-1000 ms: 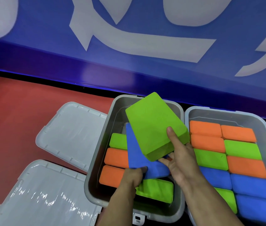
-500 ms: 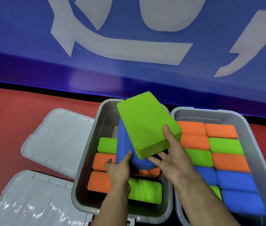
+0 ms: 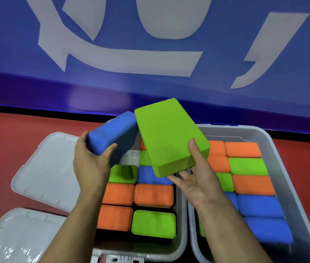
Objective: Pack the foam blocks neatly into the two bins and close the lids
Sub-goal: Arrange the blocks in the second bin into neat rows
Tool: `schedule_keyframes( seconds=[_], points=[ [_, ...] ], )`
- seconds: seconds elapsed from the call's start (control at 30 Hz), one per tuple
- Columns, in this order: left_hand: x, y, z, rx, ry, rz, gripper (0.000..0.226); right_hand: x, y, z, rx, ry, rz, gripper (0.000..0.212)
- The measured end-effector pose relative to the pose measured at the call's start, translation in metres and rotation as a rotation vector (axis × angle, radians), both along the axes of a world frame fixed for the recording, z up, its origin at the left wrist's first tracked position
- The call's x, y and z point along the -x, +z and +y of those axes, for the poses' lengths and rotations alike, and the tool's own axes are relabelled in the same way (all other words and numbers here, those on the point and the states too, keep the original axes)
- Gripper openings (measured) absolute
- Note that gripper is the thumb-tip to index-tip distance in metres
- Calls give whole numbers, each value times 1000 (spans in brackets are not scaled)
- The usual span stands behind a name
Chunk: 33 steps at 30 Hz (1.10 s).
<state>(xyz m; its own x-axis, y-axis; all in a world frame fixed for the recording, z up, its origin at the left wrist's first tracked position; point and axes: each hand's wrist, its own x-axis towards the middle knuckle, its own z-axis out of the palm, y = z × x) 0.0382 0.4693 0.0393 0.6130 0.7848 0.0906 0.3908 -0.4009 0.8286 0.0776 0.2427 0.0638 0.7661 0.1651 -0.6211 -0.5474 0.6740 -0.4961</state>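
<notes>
My left hand (image 3: 91,162) grips a blue foam block (image 3: 112,133) by its near end, lifted above the left bin's (image 3: 180,234) far left corner. My right hand (image 3: 197,177) holds a large green foam block (image 3: 169,135) tilted above the gap between the bins, thumb on top and fingers underneath. The left bin holds orange, green and blue blocks standing in rows, with its far part hidden by the held blocks. The right bin (image 3: 279,158) is packed with orange, green and blue blocks.
Two grey lids lie on the red floor left of the bins, one farther (image 3: 46,168) and one nearer (image 3: 17,240). A blue wall with white shapes (image 3: 150,54) rises just behind the bins.
My left hand has lifted the blue block up out of the left bin and swung it left. The green block has risen slightly in my right hand. The rows beneath are now uncovered.
</notes>
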Motion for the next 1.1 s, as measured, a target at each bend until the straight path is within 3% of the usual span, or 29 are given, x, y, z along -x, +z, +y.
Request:
schedule_keyframes(
  seconds=[0.17,0.33,0.7,0.97,1.1],
  points=[
    [-46,14,27,-197,-280,96,83,-5,0,-8,38,-4,-32,33],
    [-82,-1,45,-441,-608,307,90,-7,-2,-11,75,-16,-56,38],
    [-128,24,54,-793,-847,668,87,-6,-8,-3,84,11,-58,36],
    [-133,-13,48,-810,-987,824,79,-6,-12,6,151,0,-61,41],
    [-133,-50,48,-787,-1029,832,91,-6,-17,5,155,-2,-36,41]
  ],
)
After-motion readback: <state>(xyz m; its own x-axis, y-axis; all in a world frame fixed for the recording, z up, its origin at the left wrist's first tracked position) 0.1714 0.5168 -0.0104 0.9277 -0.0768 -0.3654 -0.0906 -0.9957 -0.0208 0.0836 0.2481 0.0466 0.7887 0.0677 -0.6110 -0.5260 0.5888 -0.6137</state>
